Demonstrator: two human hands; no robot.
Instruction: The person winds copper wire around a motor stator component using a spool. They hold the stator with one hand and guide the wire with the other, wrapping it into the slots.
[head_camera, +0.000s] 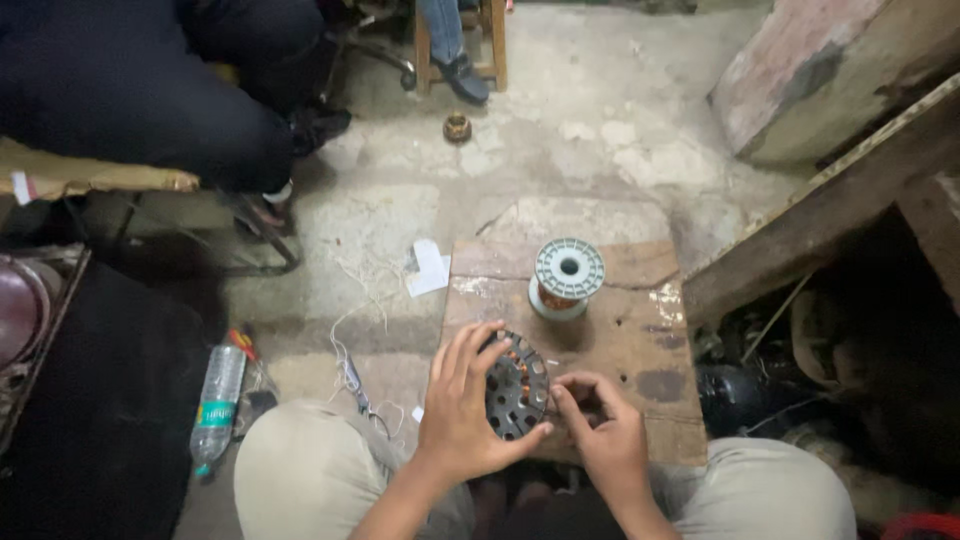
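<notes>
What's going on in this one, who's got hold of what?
A person sits on the floor at a low wooden board. Their left hand grips a round, dark slotted metal core with copper windings, held tilted on the board. The right hand pinches at the core's right edge, fingers curled. A pale green spool of copper wire stands farther back on the board, untouched. A plastic bottle lies on the floor.

Dim, flat light; deep shadow at left and right edges, slightly soft
</notes>
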